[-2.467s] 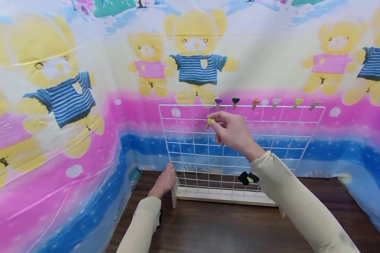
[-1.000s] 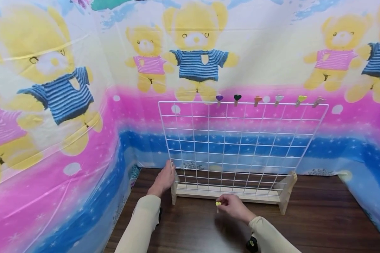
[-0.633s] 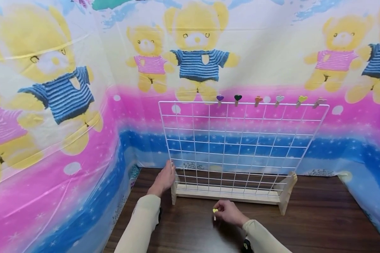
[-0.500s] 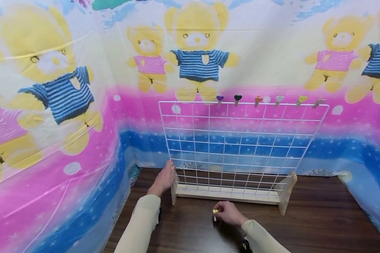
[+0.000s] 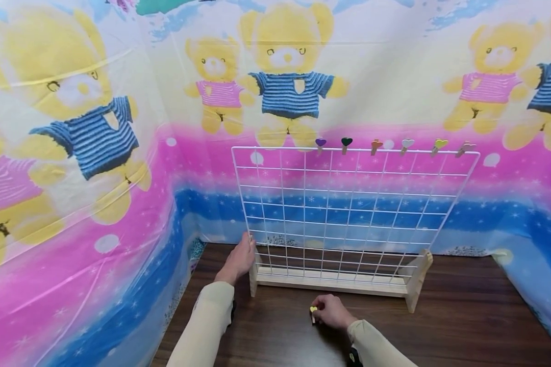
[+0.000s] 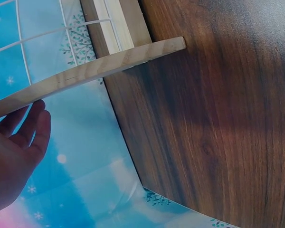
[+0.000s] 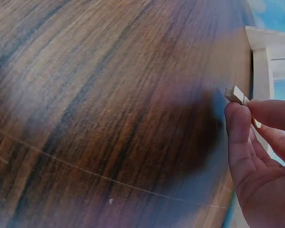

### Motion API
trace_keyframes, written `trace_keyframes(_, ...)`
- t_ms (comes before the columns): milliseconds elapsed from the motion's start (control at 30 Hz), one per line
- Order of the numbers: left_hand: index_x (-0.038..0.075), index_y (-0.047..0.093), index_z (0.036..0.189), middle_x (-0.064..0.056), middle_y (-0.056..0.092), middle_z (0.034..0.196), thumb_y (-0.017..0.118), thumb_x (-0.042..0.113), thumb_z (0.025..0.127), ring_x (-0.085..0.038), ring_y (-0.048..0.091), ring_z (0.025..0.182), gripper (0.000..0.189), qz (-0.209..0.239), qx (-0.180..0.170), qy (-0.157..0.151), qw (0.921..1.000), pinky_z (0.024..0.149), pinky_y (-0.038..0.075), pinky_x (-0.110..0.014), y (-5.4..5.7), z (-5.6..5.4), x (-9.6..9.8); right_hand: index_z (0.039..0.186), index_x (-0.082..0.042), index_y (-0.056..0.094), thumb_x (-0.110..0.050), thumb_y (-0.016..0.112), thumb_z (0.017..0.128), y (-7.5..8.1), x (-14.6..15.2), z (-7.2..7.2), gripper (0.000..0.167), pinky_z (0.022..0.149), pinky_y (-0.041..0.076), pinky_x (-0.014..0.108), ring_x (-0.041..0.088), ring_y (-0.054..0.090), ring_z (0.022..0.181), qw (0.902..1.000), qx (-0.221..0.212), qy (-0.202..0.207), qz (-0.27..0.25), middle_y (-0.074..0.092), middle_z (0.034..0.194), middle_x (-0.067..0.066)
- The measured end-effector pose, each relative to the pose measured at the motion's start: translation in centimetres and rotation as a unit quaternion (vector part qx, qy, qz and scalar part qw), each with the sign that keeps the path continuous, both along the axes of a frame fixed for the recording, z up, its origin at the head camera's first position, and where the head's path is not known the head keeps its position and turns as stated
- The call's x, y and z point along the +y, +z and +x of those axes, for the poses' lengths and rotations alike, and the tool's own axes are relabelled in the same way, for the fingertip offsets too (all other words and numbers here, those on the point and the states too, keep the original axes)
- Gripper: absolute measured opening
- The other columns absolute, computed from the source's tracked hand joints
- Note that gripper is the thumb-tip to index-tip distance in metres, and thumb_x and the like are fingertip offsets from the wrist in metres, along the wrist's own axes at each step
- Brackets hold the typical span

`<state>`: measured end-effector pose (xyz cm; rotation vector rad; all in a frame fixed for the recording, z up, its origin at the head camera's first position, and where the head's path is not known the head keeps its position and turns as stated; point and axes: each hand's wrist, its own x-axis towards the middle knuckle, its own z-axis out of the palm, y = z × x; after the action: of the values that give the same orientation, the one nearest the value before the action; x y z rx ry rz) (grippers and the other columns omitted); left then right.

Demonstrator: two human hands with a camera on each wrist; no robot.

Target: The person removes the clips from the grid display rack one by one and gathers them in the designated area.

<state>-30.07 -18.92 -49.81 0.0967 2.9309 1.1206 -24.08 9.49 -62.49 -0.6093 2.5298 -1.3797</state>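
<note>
The fingers [image 7: 275, 113] of the right hand [image 5: 332, 311], nearly closed, pinch a small yellow heart-shaped wooden clip [image 5: 313, 310] on or just above the dark brown wood-grain surface [image 5: 275, 341], with room beside for moving. The left hand [image 5: 240, 259] rests relaxed fingers against the pale wooden end panel's [image 6: 109, 65] outer side, probably for steadying the white wire-grid rack [image 5: 330, 287]. Six coloured wooden clips [image 5: 376, 145] grip its top edge.

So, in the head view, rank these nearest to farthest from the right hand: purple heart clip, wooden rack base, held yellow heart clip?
1. Held yellow heart clip: pinched in the right hand.
2. Wooden rack base: just beyond that hand.
3. Purple heart clip: up on the top wire.
</note>
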Motion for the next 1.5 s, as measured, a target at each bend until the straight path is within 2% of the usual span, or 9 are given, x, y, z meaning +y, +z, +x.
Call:
trace_keyframes(167, 0.008, 0.035, 0.129, -0.011, 0.055, 0.102, 0.028, 0.027, 0.105, -0.027, 0.056, 0.087, 0.031, -0.005, 0.005, 0.003, 1.0, 0.074, 0.042, -0.044, 0.0, 0.0, 0.1, 0.083, 0.0, 0.065, 0.006, 0.063, 0.078, -0.9, 0.1, -0.3, 0.008, 0.048, 0.046, 0.024, 0.009, 0.056, 0.052, 1.0, 0.002, -0.002, 0.004, 0.059, 0.066, -0.001)
trace_keyframes(367, 0.009, 0.034, 0.13, -0.012, 0.056, 0.107, 0.028, 0.027, 0.105, -0.028, 0.057, 0.093, 0.031, -0.006, 0.004, 0.008, 0.9999, 0.077, 0.043, -0.045, 0.2, 0.1, 0.2, 0.083, 0.001, 0.067, 0.006, 0.063, 0.08, -0.9, 0.1, -0.5, 0.007, 0.05, 0.045, 0.023, 0.008, 0.054, 0.052, 0.9996, 0.025, -0.004, 0.014, 0.059, 0.064, -0.001)
trace_keyframes(467, 0.01, 0.034, 0.129, -0.011, 0.055, 0.103, 0.028, 0.027, 0.105, -0.027, 0.056, 0.088, 0.031, -0.006, 0.003, 0.007, 1.0, 0.076, 0.042, -0.044, 0.1, 0.1, 0.1, 0.082, 0.001, 0.067, 0.002, 0.065, 0.081, -0.9, 0.1, -0.5, 0.002, 0.05, 0.043, 0.022, 0.004, 0.052, 0.052, 0.9988, 0.039, -0.006, 0.029, 0.057, 0.061, -0.004)
trace_keyframes(700, 0.01, 0.035, 0.128, -0.01, 0.054, 0.101, 0.028, 0.028, 0.105, -0.027, 0.055, 0.085, 0.03, 0.0, 0.004, 0.004, 1.0, 0.074, 0.042, -0.044, -0.1, 0.0, 0.1, 0.083, 0.003, 0.066, 0.0, 0.065, 0.082, -0.9, 0.1, -0.4, 0.003, 0.051, 0.043, 0.022, 0.003, 0.052, 0.052, 0.9986, 0.04, -0.008, 0.033, 0.056, 0.062, -0.005)
trace_keyframes(1067, 0.009, 0.035, 0.128, -0.01, 0.054, 0.1, 0.028, 0.027, 0.105, -0.027, 0.055, 0.086, 0.03, 0.003, 0.008, 0.003, 1.0, 0.074, 0.042, -0.044, -0.2, 0.0, 0.1, 0.089, -0.002, 0.068, -0.001, 0.067, 0.081, -1.2, 0.3, -0.6, 0.008, 0.054, 0.044, 0.023, 0.004, 0.053, 0.056, 0.9986, 0.038, -0.009, 0.036, 0.058, 0.069, -0.005)
trace_keyframes(1167, 0.009, 0.034, 0.13, -0.011, 0.054, 0.105, 0.028, 0.027, 0.105, -0.027, 0.055, 0.09, 0.031, 0.001, 0.008, 0.002, 1.0, 0.076, 0.042, -0.044, -0.2, 0.0, 0.1, 0.092, -0.003, 0.069, -0.002, 0.068, 0.082, -0.8, 0.6, -0.7, 0.011, 0.057, 0.044, 0.024, 0.004, 0.053, 0.058, 0.998, 0.047, -0.005, 0.041, 0.06, 0.072, -0.005)
trace_keyframes(1333, 0.009, 0.033, 0.131, -0.012, 0.055, 0.107, 0.028, 0.028, 0.105, -0.027, 0.056, 0.092, 0.033, 0.0, 0.006, 0.001, 1.0, 0.076, 0.042, -0.044, -0.2, 0.0, 0.0, 0.098, -0.001, 0.068, -0.006, 0.068, 0.084, 0.6, 1.3, -0.7, 0.015, 0.064, 0.047, 0.028, 0.01, 0.058, 0.072, 0.996, 0.069, 0.008, 0.056, 0.064, 0.083, -0.002)
trace_keyframes(1500, 0.01, 0.034, 0.13, -0.01, 0.054, 0.103, 0.027, 0.029, 0.105, -0.026, 0.056, 0.088, 0.032, -0.001, 0.006, 0.0, 1.0, 0.074, 0.042, -0.044, -0.2, 0.0, 0.0, 0.106, 0.0, 0.066, -0.009, 0.065, 0.088, 2.6, 1.6, -0.4, 0.02, 0.067, 0.048, 0.029, 0.015, 0.059, 0.081, 0.9969, 0.049, 0.024, 0.056, 0.063, 0.094, 0.004)
